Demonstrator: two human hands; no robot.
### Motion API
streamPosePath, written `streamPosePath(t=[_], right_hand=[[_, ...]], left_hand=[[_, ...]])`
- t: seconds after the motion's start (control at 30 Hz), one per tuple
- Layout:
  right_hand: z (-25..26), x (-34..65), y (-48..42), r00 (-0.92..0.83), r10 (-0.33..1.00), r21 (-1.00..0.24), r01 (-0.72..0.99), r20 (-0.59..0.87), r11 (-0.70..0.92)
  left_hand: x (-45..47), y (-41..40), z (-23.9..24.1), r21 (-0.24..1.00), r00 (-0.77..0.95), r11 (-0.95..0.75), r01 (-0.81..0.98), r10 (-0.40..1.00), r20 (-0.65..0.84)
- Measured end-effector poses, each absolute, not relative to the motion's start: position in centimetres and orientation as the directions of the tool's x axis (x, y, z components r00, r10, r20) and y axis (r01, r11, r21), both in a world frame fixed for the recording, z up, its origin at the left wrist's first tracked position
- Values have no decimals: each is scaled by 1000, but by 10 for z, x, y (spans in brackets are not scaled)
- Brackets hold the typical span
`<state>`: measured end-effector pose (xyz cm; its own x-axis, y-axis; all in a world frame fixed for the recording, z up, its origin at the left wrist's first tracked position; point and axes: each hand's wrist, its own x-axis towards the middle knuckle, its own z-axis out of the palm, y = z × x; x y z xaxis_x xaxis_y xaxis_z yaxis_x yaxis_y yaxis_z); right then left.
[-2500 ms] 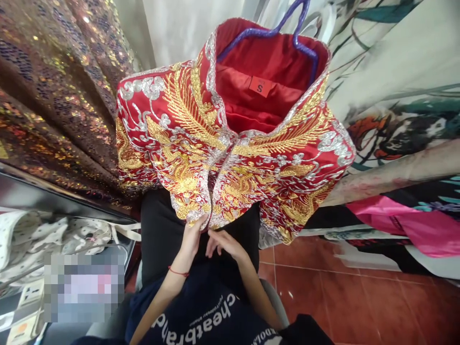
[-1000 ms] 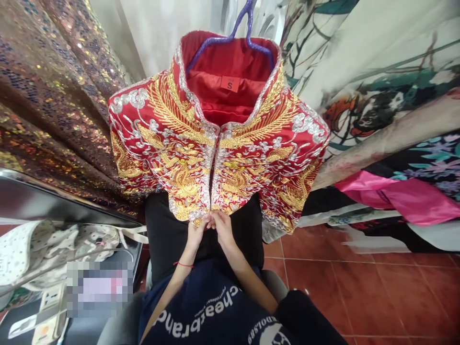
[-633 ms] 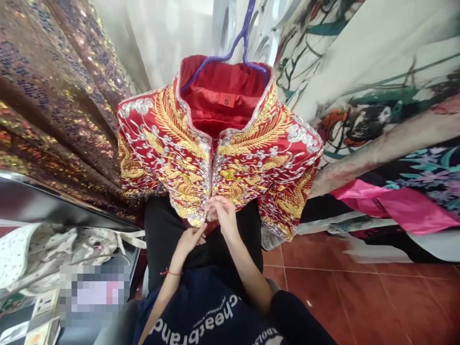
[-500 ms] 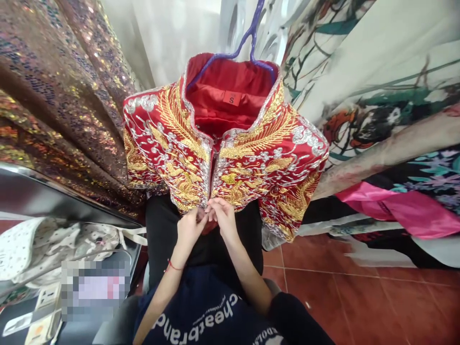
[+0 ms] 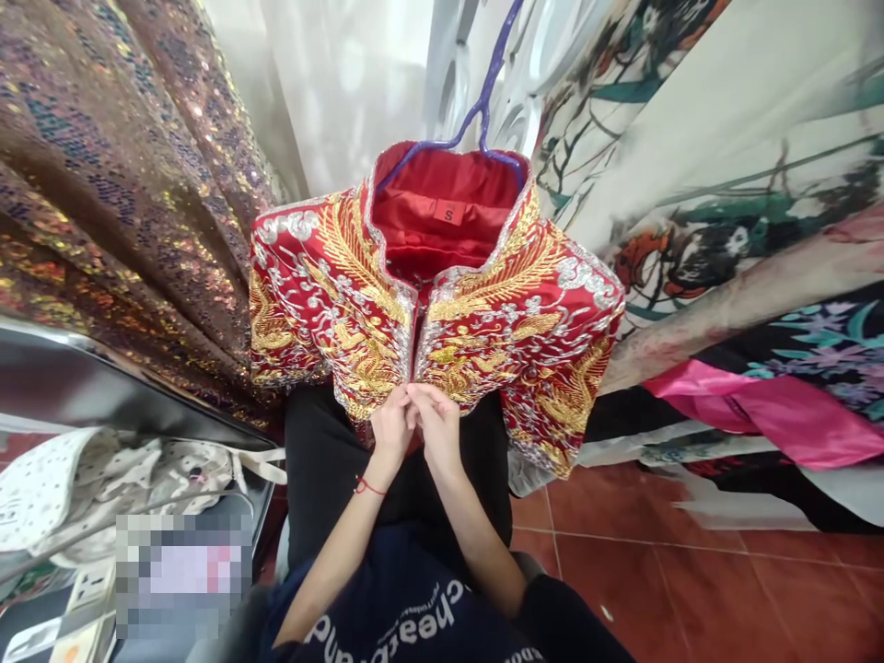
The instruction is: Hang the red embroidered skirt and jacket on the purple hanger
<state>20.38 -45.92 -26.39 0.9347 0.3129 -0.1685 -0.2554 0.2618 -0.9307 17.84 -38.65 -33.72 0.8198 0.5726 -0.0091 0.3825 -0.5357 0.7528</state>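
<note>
A red short-sleeved jacket [image 5: 476, 345] with gold and silver embroidery hangs in front of me on a purple hanger [image 5: 476, 109]. Its stand collar is open at the top, and a red label [image 5: 448, 214] marked S shows inside. My left hand [image 5: 391, 428], with a red string bracelet at the wrist, pinches the front edge low on the jacket. Right beside it, my right hand [image 5: 437, 422] pinches the other front edge. The fingertips of both hands meet at the front opening; any fastener between them is hidden.
Sequined fabric [image 5: 138, 184] hangs on the left, above a dark surface holding a white dotted cloth [image 5: 55, 488] and a blurred-out item [image 5: 183, 571]. Patterned garments [image 5: 691, 239] and a pink sash [image 5: 760, 410] hang on the right over red floor tiles [image 5: 622, 580].
My left hand has moved right and up, closer to my right hand at the front edge. The jacket's collar sits slightly lower in view.
</note>
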Motion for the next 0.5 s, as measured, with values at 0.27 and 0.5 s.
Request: streamPosePath(t=[0.27, 0.5], right_hand=[[-204, 217, -453, 948, 317, -950, -61, 41, 305], [-173, 228, -444, 952, 256, -942, 80, 170, 327]], left_hand=[[184, -387, -335, 778, 801, -499, 382, 598, -9], [190, -387, -332, 774, 819, -528, 349, 573, 22]])
